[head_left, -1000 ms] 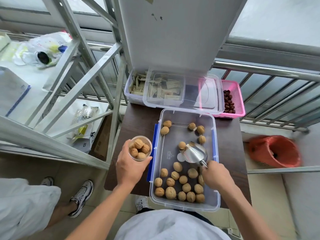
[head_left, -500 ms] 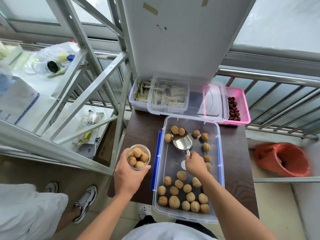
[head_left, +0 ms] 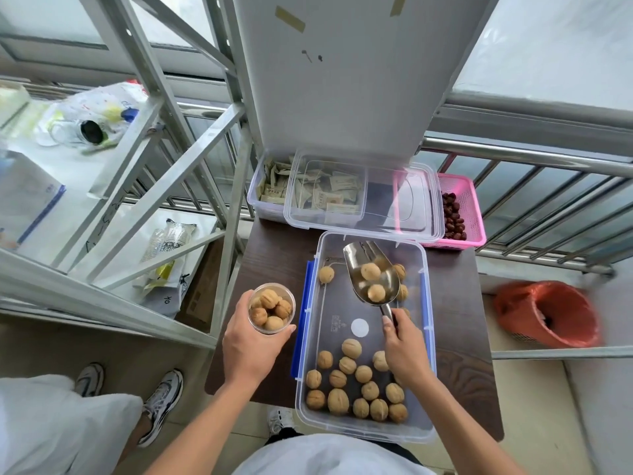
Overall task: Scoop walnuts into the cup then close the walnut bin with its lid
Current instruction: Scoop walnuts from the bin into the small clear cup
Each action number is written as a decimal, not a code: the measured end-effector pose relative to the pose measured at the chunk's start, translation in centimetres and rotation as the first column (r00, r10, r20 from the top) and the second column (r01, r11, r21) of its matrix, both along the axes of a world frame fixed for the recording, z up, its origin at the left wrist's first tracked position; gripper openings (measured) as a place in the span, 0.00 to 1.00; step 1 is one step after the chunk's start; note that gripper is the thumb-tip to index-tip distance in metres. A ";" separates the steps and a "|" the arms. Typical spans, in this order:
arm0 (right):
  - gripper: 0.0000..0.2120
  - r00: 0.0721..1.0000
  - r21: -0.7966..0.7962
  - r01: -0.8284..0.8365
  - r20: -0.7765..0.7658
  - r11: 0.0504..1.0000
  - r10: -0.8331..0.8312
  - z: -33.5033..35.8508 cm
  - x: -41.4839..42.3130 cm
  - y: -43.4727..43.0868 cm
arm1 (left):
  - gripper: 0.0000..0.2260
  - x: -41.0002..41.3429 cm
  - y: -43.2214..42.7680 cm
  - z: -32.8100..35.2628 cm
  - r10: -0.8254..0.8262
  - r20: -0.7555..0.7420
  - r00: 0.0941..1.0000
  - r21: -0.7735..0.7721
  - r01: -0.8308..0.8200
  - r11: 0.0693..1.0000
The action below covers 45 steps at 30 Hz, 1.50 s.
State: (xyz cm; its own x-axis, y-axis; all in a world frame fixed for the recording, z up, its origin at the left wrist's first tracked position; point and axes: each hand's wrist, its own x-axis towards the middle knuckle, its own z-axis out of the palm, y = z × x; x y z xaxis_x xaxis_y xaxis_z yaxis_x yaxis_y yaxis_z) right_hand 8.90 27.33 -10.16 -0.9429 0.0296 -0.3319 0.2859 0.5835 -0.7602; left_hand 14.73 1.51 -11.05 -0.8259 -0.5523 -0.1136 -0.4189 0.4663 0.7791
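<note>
Right hand [head_left: 406, 344]: fingers curled round the thin handle of the metal scoop [head_left: 371, 272], thumb along the top. Firm hold.

Change: half a second ago the scoop bowl was low at the far end of the bin, nosed into the loose nuts, with nothing in it. Now the bowl is raised ahead of the grip and carries two walnuts [head_left: 370, 271], both towards its handle end. One pass has loaded.

Under and around the grip: the walnut bin [head_left: 339, 303], open. Most remaining nuts lie behind the grip, at the near end; a few sit ahead, by the scoop.

Left of the grip, outside the bin wall: left hand [head_left: 251, 341] wrapped round the clear cup [head_left: 271, 308], held upright over the table [head_left: 270, 255]. The cup shows the same nuts as before, close to the rim.

Far ahead of the grip: the clear lid [head_left: 380, 214] rests across the back containers, untouched.

Judgement: the next move is across to the left and a tip into the cup. Little room is left, so a nut may roll off. Closing the bin is not yet begun.
</note>
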 end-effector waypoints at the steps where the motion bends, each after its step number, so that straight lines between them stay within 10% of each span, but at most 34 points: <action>1: 0.11 1.000 0.001 -0.008 -0.007 1.000 0.008 0.5 0.2 0.3 | 0.44 -0.1 0.2 0.0 -0.008 -0.007 1.000 0.002 0.008 1.000; 33: 0.12 0.761 0.270 -0.648 0.182 0.712 0.623 17.4 1.1 -0.2 | 0.36 -0.2 1.0 0.7 -0.064 0.030 0.997 0.031 0.063 0.998; 45: 0.14 0.944 0.237 -0.254 0.272 0.938 0.187 11.5 0.4 4.3 | 0.38 -1.2 0.0 1.4 -0.045 0.007 0.999 -0.053 0.046 0.998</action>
State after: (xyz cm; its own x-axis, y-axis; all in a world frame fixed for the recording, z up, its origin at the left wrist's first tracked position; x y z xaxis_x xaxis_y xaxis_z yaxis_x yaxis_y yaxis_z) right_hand 9.31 31.63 1.38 -0.8274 -0.0514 -0.5593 0.2820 0.8231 -0.4929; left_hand 13.48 1.54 -9.62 -0.8497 -0.5194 -0.0904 -0.4010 0.5254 0.7504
